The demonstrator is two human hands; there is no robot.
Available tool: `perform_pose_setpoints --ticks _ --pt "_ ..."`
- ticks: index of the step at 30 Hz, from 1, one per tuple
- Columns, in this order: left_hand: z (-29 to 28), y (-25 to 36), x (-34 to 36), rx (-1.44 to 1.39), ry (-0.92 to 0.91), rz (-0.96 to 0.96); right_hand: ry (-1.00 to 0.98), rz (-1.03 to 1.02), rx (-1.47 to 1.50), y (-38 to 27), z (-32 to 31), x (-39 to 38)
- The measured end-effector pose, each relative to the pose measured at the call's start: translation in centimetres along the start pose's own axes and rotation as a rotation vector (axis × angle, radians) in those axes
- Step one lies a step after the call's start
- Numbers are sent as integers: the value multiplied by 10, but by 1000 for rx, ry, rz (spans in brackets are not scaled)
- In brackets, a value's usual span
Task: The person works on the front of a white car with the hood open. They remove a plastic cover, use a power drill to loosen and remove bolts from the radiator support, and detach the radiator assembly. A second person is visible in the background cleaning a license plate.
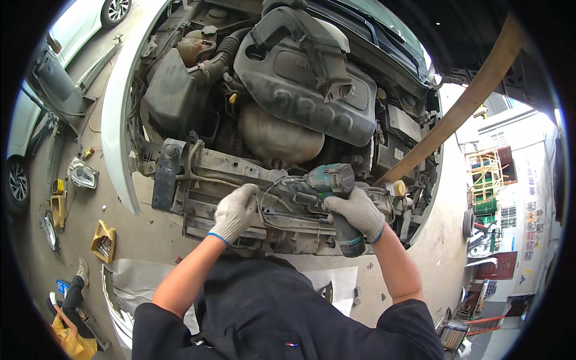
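My right hand (pixel 360 213), in a white knit glove, is wrapped round the grip of a teal and black cordless power tool (pixel 330 179), whose nose points left over the front crossmember (pixel 222 168) of an open engine bay. My left hand (pixel 235 210), also gloved, is closed at the crossmember, left of the tool, beside a thin line; what its fingers hold, if anything, is hidden. A long wrench-like metal bar (pixel 288 213) lies between my hands. Behind them are the black engine cover (pixel 282 90) and a rusty heat shield (pixel 270 135).
A wooden prop (pixel 456 114) rises diagonally on the right. At left are a white fender (pixel 117 120), a detached headlamp (pixel 83 173), a yellow tool container (pixel 103 240) and another car (pixel 78 30). A person in yellow (pixel 75 339) is at lower left. Racks (pixel 483 180) stand at right.
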State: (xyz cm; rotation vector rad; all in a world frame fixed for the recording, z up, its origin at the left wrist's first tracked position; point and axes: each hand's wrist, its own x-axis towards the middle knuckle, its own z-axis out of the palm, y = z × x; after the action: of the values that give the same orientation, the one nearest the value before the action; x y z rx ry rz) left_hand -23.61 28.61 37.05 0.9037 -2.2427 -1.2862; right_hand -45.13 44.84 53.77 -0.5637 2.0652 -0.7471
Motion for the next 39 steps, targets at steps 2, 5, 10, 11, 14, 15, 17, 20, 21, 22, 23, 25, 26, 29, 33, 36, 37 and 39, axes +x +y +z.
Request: perform_pose_setpoints --ticks 2,5,10,11,14,15,17,20,21,22,23,25,26,29,33,36,37,39 --pt "16 2 2 -9 -82 -51 -24 48 -151 -13 -2 7" --pt "30 1 1 41 -115 -15 -4 -3 -376 -21 -7 15" --pt "32 20 21 188 -78 79 -146 -76 -493 -44 -12 32" --pt "35 19 31 216 -90 117 -166 -24 -528 -52 -10 34" --pt "32 31 60 320 -130 273 -132 -52 -554 -56 -4 31" --pt "34 28 70 360 -170 312 -110 -96 -549 -54 -1 29" --pt "38 23 83 382 -220 431 -93 -93 -557 -56 1 24" --pt "48 16 99 456 -296 545 -47 -113 -652 -50 3 22" --pt "51 13 103 455 -303 559 -48 -112 -647 -50 4 21" --pt "54 10 105 455 -310 573 -48 -112 -642 -52 5 19" --pt "57 7 105 440 -303 580 -74 -85 -623 -57 4 17" --pt "60 8 105 408 -296 596 -63 -87 -596 -57 1 13" --pt "61 8 105 407 -296 604 -58 -89 -583 -56 0 11" --pt "61 12 106 416 -321 624 -47 -66 -584 -40 -4 15" --pt "64 14 110 479 -371 653 20 -107 -573 -25 -7 10" --pt "68 12 111 547 -368 674 18 -105 -439 -20 -11 3" --pt "68 11 112 572 -360 675 8 -71 -387 -23 -12 -1" --pt "67 11 112 583 -378 656 -5 15 -280 -31 -18 -13"
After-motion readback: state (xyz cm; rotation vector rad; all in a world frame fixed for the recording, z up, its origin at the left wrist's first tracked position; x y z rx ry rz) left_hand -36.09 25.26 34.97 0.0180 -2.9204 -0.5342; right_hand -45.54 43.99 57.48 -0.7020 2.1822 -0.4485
